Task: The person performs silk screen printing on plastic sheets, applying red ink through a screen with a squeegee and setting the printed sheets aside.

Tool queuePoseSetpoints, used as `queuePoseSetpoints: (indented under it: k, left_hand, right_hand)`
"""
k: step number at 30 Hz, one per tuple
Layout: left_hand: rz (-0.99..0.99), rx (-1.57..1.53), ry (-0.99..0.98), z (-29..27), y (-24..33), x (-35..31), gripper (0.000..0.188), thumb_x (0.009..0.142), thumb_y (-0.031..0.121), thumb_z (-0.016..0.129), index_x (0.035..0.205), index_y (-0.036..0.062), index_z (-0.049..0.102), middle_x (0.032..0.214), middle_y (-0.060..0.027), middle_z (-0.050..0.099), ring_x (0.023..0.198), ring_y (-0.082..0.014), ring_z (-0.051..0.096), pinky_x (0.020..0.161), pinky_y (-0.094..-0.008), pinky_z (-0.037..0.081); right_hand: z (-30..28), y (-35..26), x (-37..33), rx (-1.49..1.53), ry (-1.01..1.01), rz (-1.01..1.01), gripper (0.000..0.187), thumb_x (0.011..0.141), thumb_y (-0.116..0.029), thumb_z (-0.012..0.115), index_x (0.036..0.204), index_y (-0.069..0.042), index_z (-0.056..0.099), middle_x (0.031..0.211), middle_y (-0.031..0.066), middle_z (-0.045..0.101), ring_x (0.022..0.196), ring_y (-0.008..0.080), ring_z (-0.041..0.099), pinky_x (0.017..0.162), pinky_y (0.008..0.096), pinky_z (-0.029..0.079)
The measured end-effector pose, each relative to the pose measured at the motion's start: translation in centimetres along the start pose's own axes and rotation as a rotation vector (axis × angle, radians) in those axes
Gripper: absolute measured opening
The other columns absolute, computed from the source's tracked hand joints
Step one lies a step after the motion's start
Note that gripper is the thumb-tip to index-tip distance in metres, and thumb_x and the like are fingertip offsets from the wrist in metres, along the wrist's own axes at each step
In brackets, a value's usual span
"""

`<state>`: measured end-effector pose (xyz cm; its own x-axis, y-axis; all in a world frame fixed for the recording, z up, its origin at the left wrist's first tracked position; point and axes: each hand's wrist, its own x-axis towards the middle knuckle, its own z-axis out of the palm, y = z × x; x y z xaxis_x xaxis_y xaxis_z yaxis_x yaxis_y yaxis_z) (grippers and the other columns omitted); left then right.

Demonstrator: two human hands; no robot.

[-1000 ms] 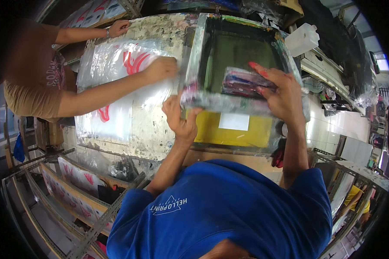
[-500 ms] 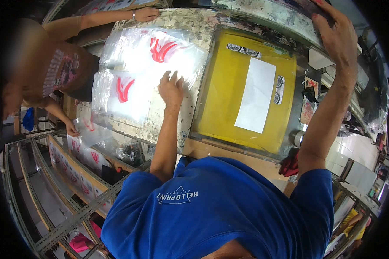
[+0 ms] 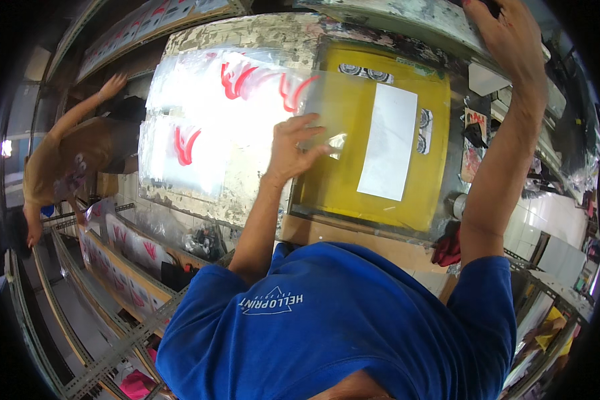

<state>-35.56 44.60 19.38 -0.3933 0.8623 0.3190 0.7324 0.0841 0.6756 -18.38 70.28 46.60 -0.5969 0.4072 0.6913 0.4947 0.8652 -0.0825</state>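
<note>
My left hand (image 3: 295, 148) pinches the near edge of a clear plastic sheet (image 3: 333, 100) with a red curved print. The sheet hangs partly over the stack of clear printed sheets (image 3: 210, 170) and partly over the left side of a yellow board (image 3: 393, 212). A white paper rectangle (image 3: 388, 143) and two black-and-white printed strips lie on the board. At the upper right, my right hand (image 3: 510, 43) is bent round the end of a long pale bar (image 3: 393, 20) along the table's far side; the picture's edge cuts off some fingertips.
A co-worker (image 3: 80, 150) stands at the left beside racks (image 3: 123, 270) holding red-printed sheets. The pale, paint-worn table (image 3: 247, 207) runs under the stack. A dark red cloth (image 3: 447, 248) lies by the board's near right corner. Shelving (image 3: 553, 287) stands at the lower right.
My left hand has moved right from the stack, drawing a clear printed sheet partly over the yellow board. My right hand stays at the bar. The co-worker has stepped back from the table toward the racks.
</note>
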Motion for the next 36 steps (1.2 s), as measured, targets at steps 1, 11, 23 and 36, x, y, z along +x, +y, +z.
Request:
queuePoseSetpoints:
  k: [1, 11, 23, 36]
  left_hand:
    - [0.03, 0.006, -0.07, 0.8, 0.9, 0.0, 0.041, 0.077, 0.038, 0.082, 0.111, 0.0165, 0.076, 0.132, -0.0071, 0.063, 0.117, -0.0297, 0.058, 0.102, -0.0443, 0.039]
    - [0.123, 0.272, -0.218, 11.1, 0.1, 0.7, 0.05, 0.081, 0.035, 0.078, 0.128, 0.0231, 0.066, 0.147, -0.0052, 0.045, 0.134, -0.0311, 0.04, 0.101, -0.0571, 0.027]
    - [0.087, 0.312, -0.152, 13.5, 1.2, 2.3, 0.053, 0.083, 0.038, 0.077, 0.131, 0.021, 0.063, 0.147, -0.0079, 0.045, 0.131, -0.0313, 0.04, 0.097, -0.0567, 0.028]
    - [0.118, 0.322, -0.151, 13.2, 1.8, 2.5, 0.053, 0.086, 0.035, 0.074, 0.135, 0.018, 0.061, 0.145, -0.0084, 0.047, 0.132, -0.0309, 0.04, 0.097, -0.0568, 0.029]
  right_hand:
    - [-0.3, 0.0, 0.3, 0.05, -0.029, 0.023, 0.045, 0.072, -0.013, 0.058, 0.112, -0.004, 0.076, 0.103, 0.0199, 0.075, 0.09, 0.0316, 0.07, 0.091, 0.0389, 0.053]
    - [1.0, 2.7, 1.5, 0.256, -0.107, 0.126, 0.041, 0.076, -0.017, 0.059, 0.112, -0.003, 0.076, 0.098, 0.021, 0.075, 0.084, 0.0316, 0.07, 0.083, 0.0391, 0.054]
    - [0.5, 6.2, 4.2, 0.42, -0.344, 0.408, 0.042, 0.077, -0.02, 0.057, 0.109, -0.001, 0.076, 0.088, 0.0193, 0.076, 0.073, 0.0277, 0.067, 0.074, 0.0371, 0.054]
    - [0.9, 3.6, 1.5, 0.209, -0.208, 0.136, 0.043, 0.076, -0.021, 0.058, 0.11, -0.001, 0.076, 0.097, 0.0185, 0.075, 0.08, 0.0271, 0.066, 0.075, 0.0367, 0.053]
